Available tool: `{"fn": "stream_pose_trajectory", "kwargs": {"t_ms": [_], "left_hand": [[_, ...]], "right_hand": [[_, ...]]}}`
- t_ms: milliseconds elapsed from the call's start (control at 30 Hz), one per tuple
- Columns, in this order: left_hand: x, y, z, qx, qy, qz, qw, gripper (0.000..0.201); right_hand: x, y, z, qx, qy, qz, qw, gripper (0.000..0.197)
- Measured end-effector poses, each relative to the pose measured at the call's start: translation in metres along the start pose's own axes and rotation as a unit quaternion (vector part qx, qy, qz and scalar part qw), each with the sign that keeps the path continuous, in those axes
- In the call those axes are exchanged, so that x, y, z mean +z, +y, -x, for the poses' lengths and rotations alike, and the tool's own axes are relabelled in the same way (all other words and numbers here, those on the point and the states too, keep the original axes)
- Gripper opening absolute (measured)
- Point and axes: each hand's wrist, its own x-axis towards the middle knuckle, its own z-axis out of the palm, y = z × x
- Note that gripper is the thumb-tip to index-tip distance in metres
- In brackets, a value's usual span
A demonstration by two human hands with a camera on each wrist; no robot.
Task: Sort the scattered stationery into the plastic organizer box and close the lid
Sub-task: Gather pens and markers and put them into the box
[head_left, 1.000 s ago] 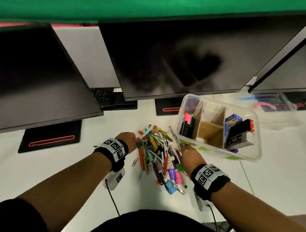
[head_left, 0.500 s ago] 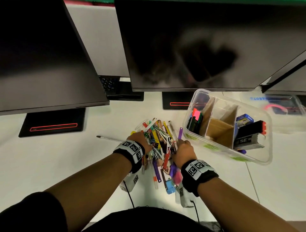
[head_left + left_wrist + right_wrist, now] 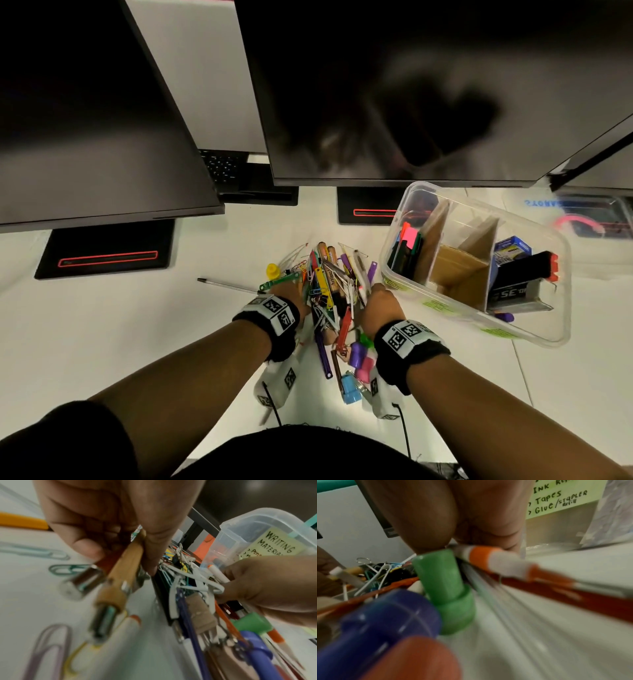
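A heap of pens, pencils, clips and markers [image 3: 329, 291] lies on the white desk. My left hand [image 3: 293, 296] digs into its left side; in the left wrist view thumb and fingers pinch a wooden pencil [image 3: 125, 563] with other pens beside it. My right hand [image 3: 380, 305] presses in from the right, curled over a white-and-orange pen [image 3: 488, 557] next to a green cap [image 3: 443, 582]. The clear organizer box [image 3: 534, 339] stands open to the right, holding markers [image 3: 407, 246], cardboard dividers [image 3: 459, 270] and a black stapler [image 3: 524, 274].
A loose black pen [image 3: 226, 285] lies left of the heap. The clear lid [image 3: 596, 219] rests behind the box at far right. Dark monitors [image 3: 411, 85] overhang the back of the desk, their black bases [image 3: 106, 250] standing on it. Paper clips [image 3: 58, 568] dot the desk.
Both hands have drawn together, squeezing the heap from each side. The left hand moved right, leaving the black pen exposed. The view has dropped closer to the desk.
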Motion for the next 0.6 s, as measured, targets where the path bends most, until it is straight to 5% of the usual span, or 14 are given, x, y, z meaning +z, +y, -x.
{"fn": "stream_pose_trajectory", "kwargs": {"t_ms": [433, 600], "left_hand": [[-0.02, -0.015, -0.004, -0.011, -0.014, 0.097, 0.995, 0.046], [-0.034, -0.017, 0.007, 0.054, -0.022, 0.223, 0.973, 0.015]], "right_hand": [[-0.018, 0.011, 0.005, -0.035, -0.006, -0.12, 0.992, 0.024], [-0.031, 0.004, 0.018, -0.059, -0.053, -0.274, 0.958, 0.007]]}}
